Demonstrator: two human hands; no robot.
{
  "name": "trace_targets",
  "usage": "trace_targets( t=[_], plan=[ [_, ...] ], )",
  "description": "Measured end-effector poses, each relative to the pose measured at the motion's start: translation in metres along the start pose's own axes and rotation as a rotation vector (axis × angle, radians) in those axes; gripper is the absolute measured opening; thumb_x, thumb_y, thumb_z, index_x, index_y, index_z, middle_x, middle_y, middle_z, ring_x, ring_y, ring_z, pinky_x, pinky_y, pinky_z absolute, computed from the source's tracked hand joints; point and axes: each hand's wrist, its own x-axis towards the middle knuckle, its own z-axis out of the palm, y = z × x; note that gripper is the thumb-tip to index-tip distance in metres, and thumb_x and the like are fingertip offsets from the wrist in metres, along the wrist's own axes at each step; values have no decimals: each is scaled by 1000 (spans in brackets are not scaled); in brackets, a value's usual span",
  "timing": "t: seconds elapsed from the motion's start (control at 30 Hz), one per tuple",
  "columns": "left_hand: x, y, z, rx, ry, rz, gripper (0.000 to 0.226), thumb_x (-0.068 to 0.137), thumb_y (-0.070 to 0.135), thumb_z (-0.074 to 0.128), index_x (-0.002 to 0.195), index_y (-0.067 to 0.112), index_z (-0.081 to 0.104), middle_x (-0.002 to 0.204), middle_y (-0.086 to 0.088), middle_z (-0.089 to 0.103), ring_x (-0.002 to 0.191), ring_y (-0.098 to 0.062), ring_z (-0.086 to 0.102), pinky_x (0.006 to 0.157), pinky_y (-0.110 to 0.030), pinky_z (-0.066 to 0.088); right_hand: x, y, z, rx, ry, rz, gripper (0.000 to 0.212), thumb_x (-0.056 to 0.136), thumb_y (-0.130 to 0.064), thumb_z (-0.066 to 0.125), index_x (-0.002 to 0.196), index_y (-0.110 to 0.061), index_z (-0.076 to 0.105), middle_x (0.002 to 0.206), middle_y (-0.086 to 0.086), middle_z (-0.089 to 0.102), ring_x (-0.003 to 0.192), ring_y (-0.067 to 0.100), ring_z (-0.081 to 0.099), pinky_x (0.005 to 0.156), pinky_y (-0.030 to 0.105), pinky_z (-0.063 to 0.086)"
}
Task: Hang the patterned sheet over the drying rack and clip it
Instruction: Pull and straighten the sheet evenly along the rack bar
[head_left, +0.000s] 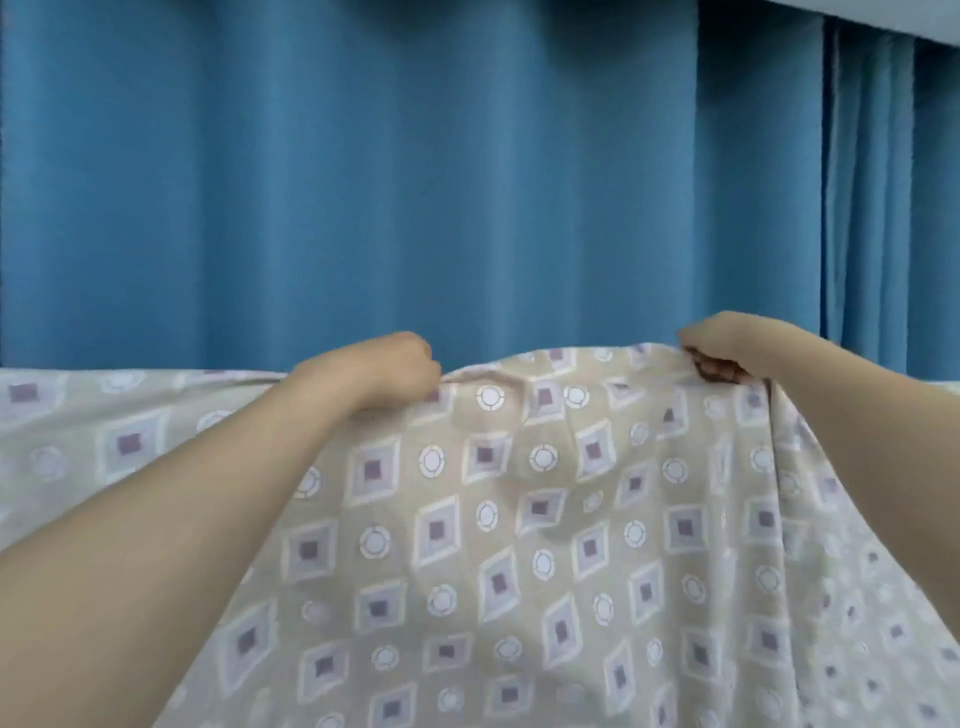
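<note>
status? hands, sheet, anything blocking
Left hand and right hand both grip the sheet's top edge. No clip or rack visible. Blue curtain behind; nothing blocking.

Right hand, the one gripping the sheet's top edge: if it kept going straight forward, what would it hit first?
Probably the blue curtain. Beyond the right hand and the patterned sheet it grips, nothing else shows in that line, though the depth of the gap is unclear.
</note>
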Motion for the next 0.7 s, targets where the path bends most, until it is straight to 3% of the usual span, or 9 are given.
trace_targets(
  t=[0.03, 0.1, 0.17, 0.23, 0.37, 0.47, 0.57, 0.63, 0.7],
  plan=[
    [-3, 17, 9, 8, -24, 25, 28, 99, 21, 33, 76, 18, 49, 110, -6, 58, 96, -26, 53, 87, -36, 45, 0, 6, 4, -168, -51, -22, 27, 92, -21, 45, 68, -8, 48, 59, 9, 50, 52, 22, 45, 47, 25, 29],
    [-9, 49, 20, 7, 18, 40, 37, 102, 38, 25, 86, 16, 51, 110, 0, 56, 102, -25, 52, 85, -35, 41, 2, 13, 9, -303, 2, -92, 25, 92, -28, 49, 78, -7, 52, 76, 9, 54, 74, 27, 51, 60, 30, 37],
    [-9, 78, 28, 33, 37, 68, 46, 100, 50, 21, 91, 16, 51, 110, 3, 53, 107, -25, 52, 81, -34, 37, 5, 20, 7, -254, 62, -133, 30, 90, -35, 51, 84, -6, 55, 76, 9, 54, 74, 29, 52, 64, 30, 39],
    [-4, 103, 35, 54, 30, 103, 49, 99, 54, 20, 93, 18, 54, 110, 2, 55, 105, -25, 52, 79, -35, 37, 6, 28, -1, -188, 96, -152, 32, 90, -36, 48, 83, -6, 54, 71, 10, 52, 66, 27, 50, 59, 29, 37],
    [5, 144, 46, 38, 50, 173, 35, 101, 46, 27, 95, 21, 51, 104, 5, 53, 98, -22, 49, 76, -35, 36, 4, 60, -23, -356, 265, -89, 34, 92, -38, 38, 85, -6, 51, 73, 7, 52, 78, 31, 54, 69, 33, 40],
    [17, 161, 52, -78, 63, 183, 17, 96, 22, 36, 87, 16, 49, 96, 2, 54, 89, -24, 49, 70, -32, 36, 9, 91, -34, -333, 157, 97, 46, 91, -42, 35, 76, -4, 58, 63, 9, 65, 64, 28, 63, 71, 32, 50],
    [24, 166, 51, -181, 88, 136, 20, 88, 7, 36, 95, 8, 54, 98, -6, 59, 84, -27, 50, 68, -33, 39, 18, 109, -38, 2, -21, 205, 36, 90, -31, 43, 62, -8, 45, 52, 9, 50, 42, 22, 48, 49, 21, 40],
    [27, 171, 53, -220, 161, 138, 22, 87, 5, 36, 98, 7, 54, 99, -7, 60, 86, -28, 52, 68, -34, 41, 22, 107, -40, 155, -5, 206, 30, 91, -14, 44, 61, -11, 42, 55, 7, 45, 29, 16, 41, 38, 13, 33],
    [30, 177, 57, -273, 290, 156, 17, 91, 8, 36, 98, 10, 51, 97, -5, 58, 87, -31, 55, 69, -37, 45, 25, 105, -40, 267, -7, 216, 30, 91, -7, 44, 61, -10, 43, 55, 7, 49, 23, 11, 42, 31, 11, 36]
  ],
)
